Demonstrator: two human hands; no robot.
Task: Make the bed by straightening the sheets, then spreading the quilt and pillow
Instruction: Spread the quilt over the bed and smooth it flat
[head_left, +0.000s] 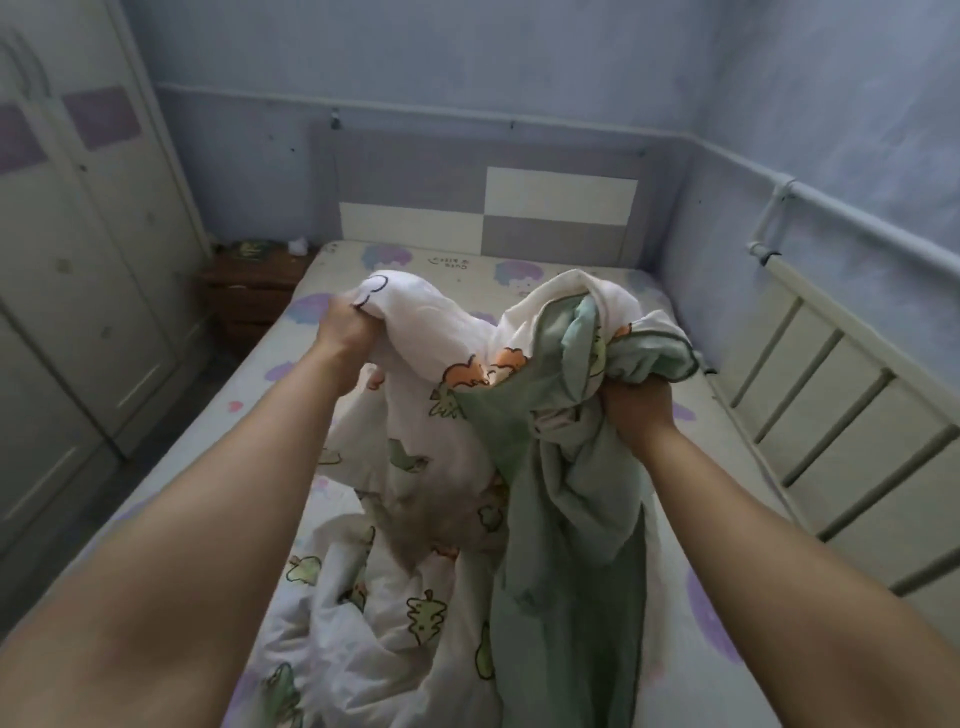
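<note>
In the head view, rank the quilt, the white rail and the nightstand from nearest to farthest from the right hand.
1. quilt: gripped by the right hand.
2. rail: just to the right, along the edge of the bed.
3. nightstand: far left, across the bed.

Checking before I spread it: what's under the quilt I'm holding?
The quilt, gripped by the left hand and right hand, hangs bunched over the sheet. Only printed sheet shows around it; anything beneath the heap is covered.
</note>
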